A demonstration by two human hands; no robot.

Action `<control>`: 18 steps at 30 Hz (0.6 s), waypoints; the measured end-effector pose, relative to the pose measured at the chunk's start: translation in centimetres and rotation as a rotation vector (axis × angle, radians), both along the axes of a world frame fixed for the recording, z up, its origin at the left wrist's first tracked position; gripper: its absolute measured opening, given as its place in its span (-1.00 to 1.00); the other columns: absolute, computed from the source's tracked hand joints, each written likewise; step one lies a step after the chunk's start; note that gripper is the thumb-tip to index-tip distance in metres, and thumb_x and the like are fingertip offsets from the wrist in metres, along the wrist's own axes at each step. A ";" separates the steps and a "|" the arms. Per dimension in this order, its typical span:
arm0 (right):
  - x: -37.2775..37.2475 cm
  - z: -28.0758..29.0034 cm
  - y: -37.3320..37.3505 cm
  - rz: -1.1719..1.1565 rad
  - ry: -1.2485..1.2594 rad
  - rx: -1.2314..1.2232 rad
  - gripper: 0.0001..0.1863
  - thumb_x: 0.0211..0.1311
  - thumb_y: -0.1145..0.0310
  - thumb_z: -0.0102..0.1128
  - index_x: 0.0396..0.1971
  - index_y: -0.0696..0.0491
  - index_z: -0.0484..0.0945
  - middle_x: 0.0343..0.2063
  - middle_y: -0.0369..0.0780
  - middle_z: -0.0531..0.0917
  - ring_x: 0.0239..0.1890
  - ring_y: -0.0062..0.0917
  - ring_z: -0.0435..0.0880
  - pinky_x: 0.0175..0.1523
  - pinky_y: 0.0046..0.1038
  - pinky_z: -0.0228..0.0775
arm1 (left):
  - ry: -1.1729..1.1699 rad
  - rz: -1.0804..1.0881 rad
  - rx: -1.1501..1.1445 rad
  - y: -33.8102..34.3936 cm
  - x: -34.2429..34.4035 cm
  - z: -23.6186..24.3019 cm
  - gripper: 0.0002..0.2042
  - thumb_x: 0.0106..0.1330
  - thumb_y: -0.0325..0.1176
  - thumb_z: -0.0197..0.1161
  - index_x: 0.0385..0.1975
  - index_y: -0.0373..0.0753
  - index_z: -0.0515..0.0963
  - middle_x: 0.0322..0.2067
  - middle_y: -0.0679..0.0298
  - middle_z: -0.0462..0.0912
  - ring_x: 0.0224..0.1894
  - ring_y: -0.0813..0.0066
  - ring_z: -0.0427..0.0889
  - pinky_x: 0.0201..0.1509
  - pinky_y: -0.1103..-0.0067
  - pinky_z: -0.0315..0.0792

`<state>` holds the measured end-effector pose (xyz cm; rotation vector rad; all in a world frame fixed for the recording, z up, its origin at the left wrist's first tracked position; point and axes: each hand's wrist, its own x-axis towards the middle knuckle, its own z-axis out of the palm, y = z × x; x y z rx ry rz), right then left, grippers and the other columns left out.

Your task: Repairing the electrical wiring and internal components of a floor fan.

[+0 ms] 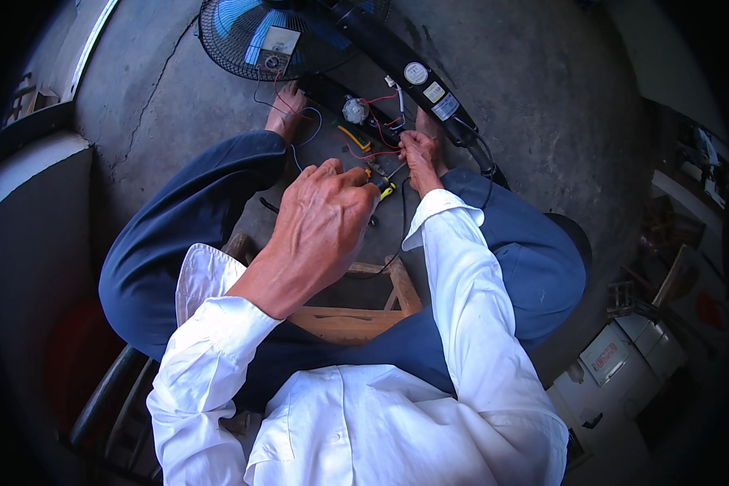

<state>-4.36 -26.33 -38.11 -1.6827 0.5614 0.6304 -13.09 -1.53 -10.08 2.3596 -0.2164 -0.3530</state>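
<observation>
My left hand [320, 219] is closed, its back toward me, with its fingertips at the yellow-and-black handle of a screwdriver [387, 189]. The thin shaft points toward my right hand [419, 158], which pinches a red wire [373, 155] by the lower end of a long black housing [332, 93]. A round pale part [355, 110] is set in that housing, and more red and white wires run from it. My left palm is hidden. A yellow-and-black tool [354, 137] lies on the floor between my feet, with pliers-like metal partly showing near my left knuckles.
A black fan [227, 40] with blue blades lies beyond my feet, a square pale part with a dial [279, 49] on its guard. Its black column [397, 65] slants past my right foot. A wooden stool [356, 322] is under me. White boxes [616, 356] stand at right.
</observation>
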 end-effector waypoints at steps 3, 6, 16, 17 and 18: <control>0.1 0.0 0.1 0.028 -0.029 -0.079 -0.85 0.26 0.37 0.26 -0.25 0.13 0.63 -0.54 -0.33 0.60 -0.62 -0.76 0.47 -0.51 -0.67 0.37 | 0.010 -0.009 -0.003 -0.1 0.2 0.0 -0.92 0.05 -0.54 0.27 -0.43 -0.33 0.60 -0.36 0.13 0.54 -0.26 0.21 0.46 -0.16 0.37 0.39; 0.2 -0.3 0.2 0.111 -0.089 -0.188 -0.86 0.22 0.37 0.25 -0.30 0.11 0.66 -0.56 -0.34 0.61 -0.64 -0.75 0.48 -0.52 -0.66 0.35 | -0.009 -0.003 -0.006 0.0 0.1 -0.1 -0.93 0.06 -0.54 0.27 -0.44 -0.33 0.60 -0.36 0.14 0.54 -0.26 0.21 0.46 -0.17 0.37 0.39; 0.6 -0.5 0.1 0.162 -0.214 -0.372 -0.88 0.06 0.42 0.28 -0.47 0.15 0.70 -0.56 -0.26 0.70 -0.49 -0.63 0.63 -0.31 -0.54 0.45 | -0.002 -0.013 0.004 -0.2 0.1 0.0 -0.90 0.08 -0.52 0.29 -0.40 -0.34 0.63 -0.35 0.14 0.55 -0.25 0.23 0.46 -0.17 0.38 0.41; 0.7 -0.4 0.2 0.153 -0.200 -0.370 -0.88 0.06 0.42 0.28 -0.47 0.15 0.69 -0.56 -0.26 0.69 -0.49 -0.62 0.63 -0.31 -0.53 0.45 | -0.005 -0.013 0.006 -0.3 0.1 -0.1 -0.90 0.07 -0.52 0.29 -0.40 -0.34 0.63 -0.35 0.14 0.55 -0.25 0.22 0.47 -0.17 0.38 0.42; 0.8 -0.4 0.3 0.145 -0.186 -0.366 -0.89 0.06 0.43 0.27 -0.46 0.15 0.69 -0.57 -0.27 0.68 -0.50 -0.61 0.63 -0.32 -0.52 0.45 | -0.007 -0.011 0.009 -0.3 0.1 -0.1 -0.90 0.06 -0.53 0.29 -0.40 -0.34 0.62 -0.35 0.14 0.55 -0.25 0.22 0.47 -0.16 0.38 0.42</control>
